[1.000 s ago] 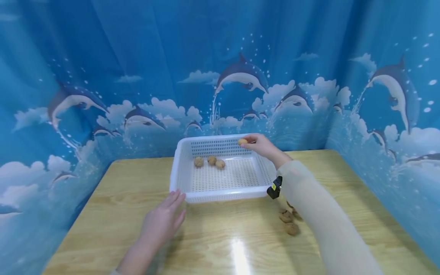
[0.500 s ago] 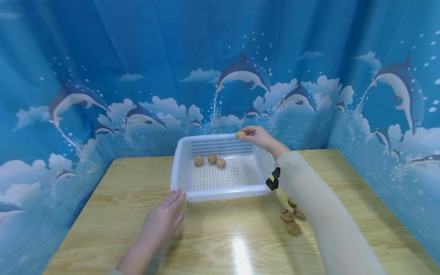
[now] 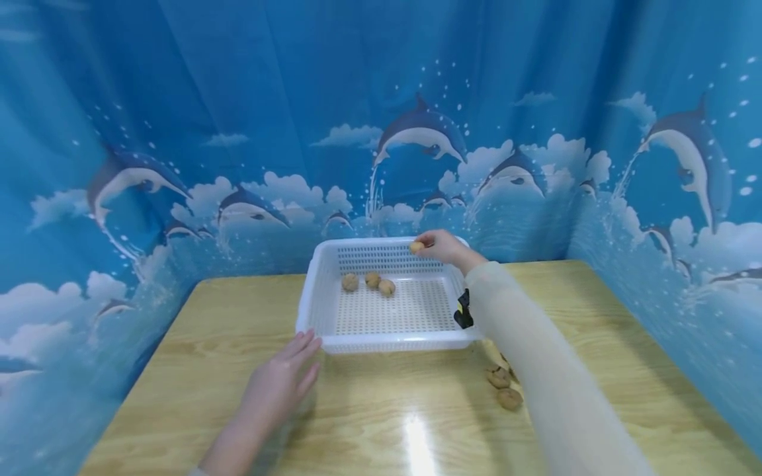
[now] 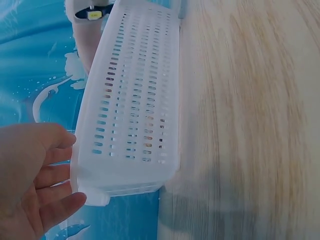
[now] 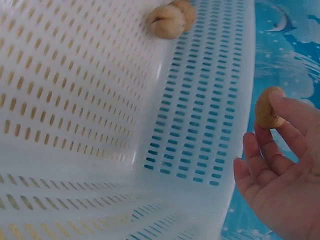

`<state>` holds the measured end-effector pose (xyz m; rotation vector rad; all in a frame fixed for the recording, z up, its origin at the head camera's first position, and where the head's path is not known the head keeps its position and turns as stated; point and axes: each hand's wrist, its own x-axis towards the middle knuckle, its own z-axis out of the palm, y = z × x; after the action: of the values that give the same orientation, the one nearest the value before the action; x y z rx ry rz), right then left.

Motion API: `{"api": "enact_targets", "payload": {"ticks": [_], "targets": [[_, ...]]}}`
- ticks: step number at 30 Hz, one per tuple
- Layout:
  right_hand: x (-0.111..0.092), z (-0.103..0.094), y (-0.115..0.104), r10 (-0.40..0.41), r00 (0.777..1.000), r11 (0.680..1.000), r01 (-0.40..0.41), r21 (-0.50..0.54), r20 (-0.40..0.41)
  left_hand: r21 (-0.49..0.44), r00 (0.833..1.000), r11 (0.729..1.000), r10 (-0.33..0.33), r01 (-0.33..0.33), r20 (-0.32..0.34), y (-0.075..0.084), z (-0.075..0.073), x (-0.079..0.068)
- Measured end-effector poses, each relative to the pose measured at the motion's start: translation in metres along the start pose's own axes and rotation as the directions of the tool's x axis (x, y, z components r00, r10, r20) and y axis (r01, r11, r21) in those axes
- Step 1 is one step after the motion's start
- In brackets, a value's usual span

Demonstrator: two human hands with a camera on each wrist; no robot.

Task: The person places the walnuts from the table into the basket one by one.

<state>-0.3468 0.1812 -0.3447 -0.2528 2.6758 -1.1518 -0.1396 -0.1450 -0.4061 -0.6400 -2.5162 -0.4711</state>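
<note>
My right hand (image 3: 445,248) pinches a walnut (image 3: 417,247) near the basket's far rim, toward its right end. In the right wrist view, thumb and fingertips hold that walnut (image 5: 269,107) just outside the rim. The white perforated basket (image 3: 393,341) stands on the table, with a walnut (image 3: 350,282) and two others inside, toward its back left. At the near left corner, my left hand (image 3: 276,380) rests loosely extended fingers against the rim. The left wrist view has those fingers (image 4: 52,176) at the edge of the basket (image 4: 135,172), not wrapped round it.
Several loose walnuts (image 3: 509,398) lie on the wooden table (image 3: 369,423) to the right of the basket, partly hidden by my right sleeve (image 3: 553,370). A blue dolphin-print curtain (image 3: 268,132) closes off the back and sides. A black device (image 3: 464,311) sits on my right wrist.
With the walnut pinched, my right hand rises slightly, then comes down again at the far rim. The right forearm shifts a little left. My left hand stays at the near left corner.
</note>
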Motion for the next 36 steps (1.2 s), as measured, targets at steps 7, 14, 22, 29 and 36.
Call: {"api": "enact_targets", "payload": {"ticks": [7, 14, 22, 29, 36], "targets": [[0.015, 0.021, 0.018, 0.046, 0.996, 0.996, -0.041, -0.074, 0.073, 0.033, 0.997, 0.999, 0.042, -0.04, -0.068, 0.007, 0.003, -0.004], [0.026, 0.042, 0.019, 0.068, 0.99, 0.982, -0.045, -0.183, 0.121, 0.049, 0.994, 0.998, 0.049, -0.045, -0.093, 0.01, -0.001, -0.002], [0.037, 0.058, 0.021, 0.082, 0.988, 0.957, -0.042, -0.286, 0.129, 0.053, 0.993, 0.998, 0.041, -0.035, -0.108, 0.007, 0.001, -0.004], [0.042, 0.059, 0.022, 0.055, 0.988, 0.952, -0.009, -0.306, 0.143, 0.057, 0.993, 0.998, 0.037, -0.03, -0.112, 0.006, 0.003, -0.005], [0.034, 0.039, 0.015, 0.003, 0.99, 0.992, 0.015, -0.127, 0.139, 0.062, 0.991, 0.997, 0.057, -0.05, -0.121, 0.004, 0.005, -0.001]]}}
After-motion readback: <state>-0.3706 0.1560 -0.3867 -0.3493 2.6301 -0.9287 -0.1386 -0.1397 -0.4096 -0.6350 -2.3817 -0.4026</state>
